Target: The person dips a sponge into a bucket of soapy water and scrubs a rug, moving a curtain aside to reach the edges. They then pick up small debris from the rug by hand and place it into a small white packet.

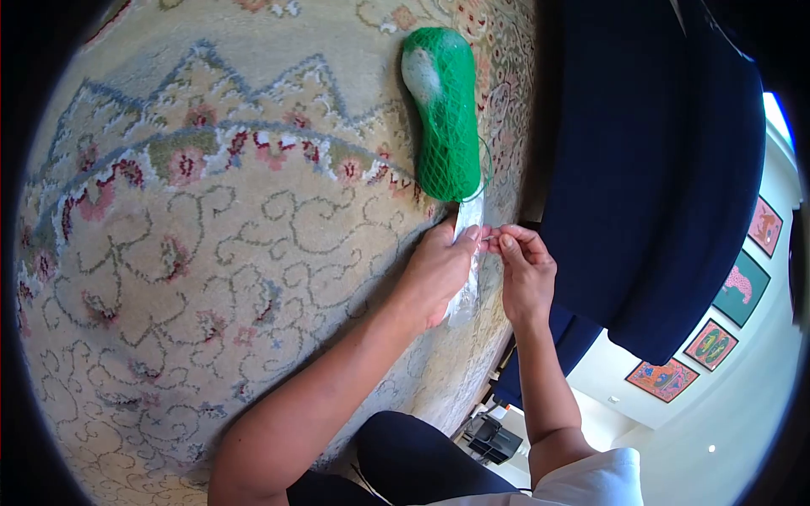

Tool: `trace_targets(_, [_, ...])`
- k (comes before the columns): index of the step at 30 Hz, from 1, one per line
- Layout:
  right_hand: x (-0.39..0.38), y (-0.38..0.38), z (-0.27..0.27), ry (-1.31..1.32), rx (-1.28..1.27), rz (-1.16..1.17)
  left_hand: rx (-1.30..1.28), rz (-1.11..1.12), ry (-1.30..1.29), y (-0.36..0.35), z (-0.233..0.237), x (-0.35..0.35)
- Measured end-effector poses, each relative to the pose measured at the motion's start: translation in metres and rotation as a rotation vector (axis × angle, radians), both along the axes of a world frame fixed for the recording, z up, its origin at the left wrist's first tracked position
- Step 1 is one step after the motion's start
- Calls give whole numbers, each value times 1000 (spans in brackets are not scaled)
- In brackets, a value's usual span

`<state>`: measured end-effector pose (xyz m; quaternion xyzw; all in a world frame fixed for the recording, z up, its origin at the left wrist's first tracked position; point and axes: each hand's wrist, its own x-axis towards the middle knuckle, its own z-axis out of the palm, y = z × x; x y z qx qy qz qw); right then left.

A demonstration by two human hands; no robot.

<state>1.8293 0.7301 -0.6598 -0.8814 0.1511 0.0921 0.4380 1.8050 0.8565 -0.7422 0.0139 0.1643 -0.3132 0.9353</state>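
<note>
A clear plastic wrapper [464, 304] with a white strip inside is held in my left hand [437, 268], its fingers wrapped round the middle and the thumb on top. My right hand [528, 268] is beside it, thumb and fingers pinched together close to the left thumb. What that pinch holds is too small to make out. Just beyond my hands, a long rounded green thing [451, 156] covered in green netting lies on the carpet, with a white patch near its far end. The wrapper's far end reaches the netting's near edge.
A patterned cream carpet [253, 329] spreads out on the left. A dark blue sofa [641, 185] stands close on the right. Framed pictures [710, 344] hang on the white wall behind it. My dark-clothed knee [413, 455] is at the bottom.
</note>
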Motion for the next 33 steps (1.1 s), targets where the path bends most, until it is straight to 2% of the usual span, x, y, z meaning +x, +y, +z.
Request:
trace_targets(2, [-11,13,7,-4,167,-69,19,-18,18,5,4,1])
trace_targets(10, [-20,36,15,-104,38,68,93,7,-33,-4,6,3])
trace_targets(11, [-25,35,11,-159,-121,197,93,11,-31,-6,6,2])
trace_targets(12, [-28,33,7,-212,-280,330,305,-8,-106,-7,5,0])
trace_targets(13, [-31,26,8,-250,-610,528,515,-30,-176,-9,4,-3])
trace_targets(14, [-24,24,12,-242,-613,535,509,-28,-167,-6,7,-2])
trace_targets(16, [-12,22,15,-212,-620,514,658,42,-226,-3,11,1])
trace_targets(17, [-9,21,7,-142,-267,105,780,26,-237,-4,14,5])
trace_targets(18, [-13,-21,-1,-133,-265,99,811,28,-219,-12,13,-11])
trace_targets(20, [8,-50,-22,-169,-419,67,844,-9,-156,-11,19,-16])
trace_targets(21, [25,-76,-37,-112,-489,9,788,-61,-209,-12,14,-17])
trace_targets(22, [48,-112,-50,-11,-512,-90,745,25,-194,-14,15,-20])
trace_targets(24, [106,-181,-75,158,-493,-271,655,-63,-194,-8,17,-20])
trace_targets(25, [130,-181,-81,173,-446,-341,670,-39,-201,-14,17,-22])
trace_targets(30, [232,-136,-110,-27,-413,-290,704,-117,-197,-18,10,-22])
trace_targets(32, [259,-117,-122,-109,-459,-217,495,-96,-123,-14,3,-18])
trace_targets(33, [270,-111,-126,-149,-485,-184,505,3,-95,-27,0,-21])
